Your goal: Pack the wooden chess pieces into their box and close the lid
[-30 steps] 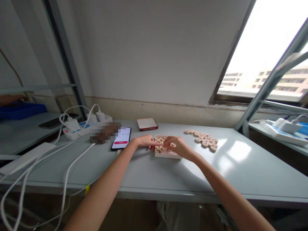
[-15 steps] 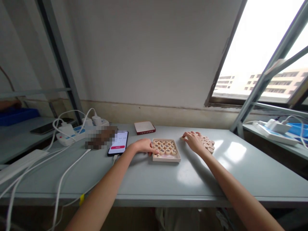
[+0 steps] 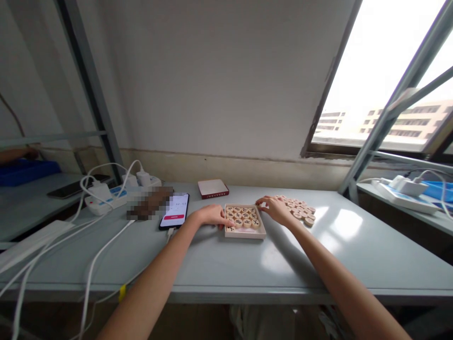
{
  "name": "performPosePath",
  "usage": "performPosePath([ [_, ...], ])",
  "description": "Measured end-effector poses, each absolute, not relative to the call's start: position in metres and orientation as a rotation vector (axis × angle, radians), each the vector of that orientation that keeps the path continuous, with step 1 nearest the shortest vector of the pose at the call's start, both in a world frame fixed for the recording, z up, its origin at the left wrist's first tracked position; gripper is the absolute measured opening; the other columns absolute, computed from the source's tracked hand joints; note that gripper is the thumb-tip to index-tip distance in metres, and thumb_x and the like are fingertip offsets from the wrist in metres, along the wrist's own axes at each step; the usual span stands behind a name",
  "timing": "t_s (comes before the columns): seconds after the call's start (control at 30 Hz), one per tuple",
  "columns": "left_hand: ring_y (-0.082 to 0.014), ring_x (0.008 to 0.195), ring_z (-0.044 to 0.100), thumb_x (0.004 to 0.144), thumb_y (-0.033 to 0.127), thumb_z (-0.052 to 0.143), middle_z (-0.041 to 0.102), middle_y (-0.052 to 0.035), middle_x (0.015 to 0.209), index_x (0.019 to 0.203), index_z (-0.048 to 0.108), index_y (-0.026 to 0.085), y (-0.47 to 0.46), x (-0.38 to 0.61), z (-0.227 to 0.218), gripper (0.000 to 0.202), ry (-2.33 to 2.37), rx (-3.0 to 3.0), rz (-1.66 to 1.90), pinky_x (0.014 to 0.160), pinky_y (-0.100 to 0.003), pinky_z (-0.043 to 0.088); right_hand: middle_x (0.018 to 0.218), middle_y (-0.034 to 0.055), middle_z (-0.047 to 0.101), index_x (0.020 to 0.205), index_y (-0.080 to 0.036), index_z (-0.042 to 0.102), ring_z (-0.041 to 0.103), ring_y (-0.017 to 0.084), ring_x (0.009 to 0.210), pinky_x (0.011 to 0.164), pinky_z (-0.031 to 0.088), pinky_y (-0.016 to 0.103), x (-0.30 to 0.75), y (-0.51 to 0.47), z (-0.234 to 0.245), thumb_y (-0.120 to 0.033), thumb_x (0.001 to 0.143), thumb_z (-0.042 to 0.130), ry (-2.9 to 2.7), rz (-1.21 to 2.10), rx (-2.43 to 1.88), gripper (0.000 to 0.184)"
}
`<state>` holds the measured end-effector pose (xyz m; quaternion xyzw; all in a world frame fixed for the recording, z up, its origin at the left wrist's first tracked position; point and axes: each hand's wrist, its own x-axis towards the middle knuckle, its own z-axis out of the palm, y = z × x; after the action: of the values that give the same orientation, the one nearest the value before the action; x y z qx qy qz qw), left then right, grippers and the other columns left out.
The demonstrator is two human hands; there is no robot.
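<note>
A shallow white box [image 3: 245, 234] holds rows of round wooden Chinese chess pieces [image 3: 247, 222], with black characters facing up. Its left wall is in the grip of my left hand [image 3: 213, 215], the thumb reaching over the rim by the nearest pieces. My right hand [image 3: 274, 208] is at the box's far right corner, fingers pinched on a Chinese chess piece that they mostly cover. Just right of that hand, a loose cluster of pieces [image 3: 299, 210] lies on the grey table [image 3: 226, 269].
Behind the box lies the red-edged lid [image 3: 213, 187], inside up. To the left are a lit phone [image 3: 174, 211] on a cable, a blurred brown object [image 3: 150, 203] and a power strip [image 3: 95, 205] with white cords. Metal posts rise at both sides.
My right hand has moved left from the loose pieces to the box's far right corner, uncovering more of the cluster. My left hand stays on the box.
</note>
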<state>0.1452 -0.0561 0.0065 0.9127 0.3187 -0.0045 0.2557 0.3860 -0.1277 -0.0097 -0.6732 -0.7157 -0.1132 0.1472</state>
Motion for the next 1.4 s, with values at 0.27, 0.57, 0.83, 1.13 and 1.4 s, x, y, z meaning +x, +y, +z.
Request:
performPosePath([
  [0.27,-0.0097,0.043,0.038,0.061,0.062,0.049,0.05,-0.0005,0.045,0.052,0.062,0.014,-0.055,0.147,0.005,0.051,0.877,2.517,-0.042,0.045,-0.024,0.023,0.088,0.0024,0.057,0.089,-0.025,0.062,0.052,0.014,0.073,0.065,0.041,0.027,0.368,-0.161,0.012,-0.04,0.074,0.054,-2.054,0.002,-1.627,0.023],
  [0.57,-0.0107,0.043,0.04,0.065,0.067,0.04,0.051,-0.0019,0.046,0.054,0.062,0.013,-0.052,0.148,0.001,0.059,0.921,2.542,-0.046,0.046,-0.024,0.026,0.091,0.0022,0.061,0.098,-0.027,0.06,0.052,0.015,0.086,0.072,0.036,0.029,0.316,-0.176,0.004,-0.028,0.082,0.047,-2.264,0.084,-1.536,0.021],
  [0.83,-0.0186,0.056,0.054,0.062,0.076,0.026,0.062,-0.0068,0.061,0.058,0.062,0.016,-0.067,0.152,0.01,0.07,1.071,2.67,-0.107,0.054,-0.025,0.035,0.093,0.0012,0.063,0.094,-0.026,0.058,0.052,0.016,0.087,0.07,0.031,0.03,0.315,-0.185,0.006,-0.025,0.086,0.036,-2.283,-0.09,-1.611,0.023],
  [1.13,-0.0276,0.083,0.058,0.054,0.082,0.027,0.065,-0.0138,0.088,0.091,0.063,0.016,-0.087,0.159,0.015,0.084,1.235,2.807,-0.139,0.069,-0.031,0.041,0.105,0.0097,0.058,0.096,-0.019,0.06,0.046,0.025,0.094,0.074,0.027,0.038,0.422,-0.173,-0.009,-0.021,0.079,0.045,-1.849,-0.775,-2.206,0.023],
  [1.4,-0.0297,0.084,0.058,0.058,0.079,0.028,0.065,-0.0134,0.09,0.092,0.063,0.017,-0.087,0.157,0.019,0.079,1.15,2.802,-0.16,0.07,-0.034,0.043,0.1,0.0046,0.059,0.093,-0.026,0.061,0.049,0.022,0.091,0.077,0.031,0.037,0.405,-0.183,-0.004,-0.037,0.08,0.047,-1.955,-0.422,-1.957,0.022],
])
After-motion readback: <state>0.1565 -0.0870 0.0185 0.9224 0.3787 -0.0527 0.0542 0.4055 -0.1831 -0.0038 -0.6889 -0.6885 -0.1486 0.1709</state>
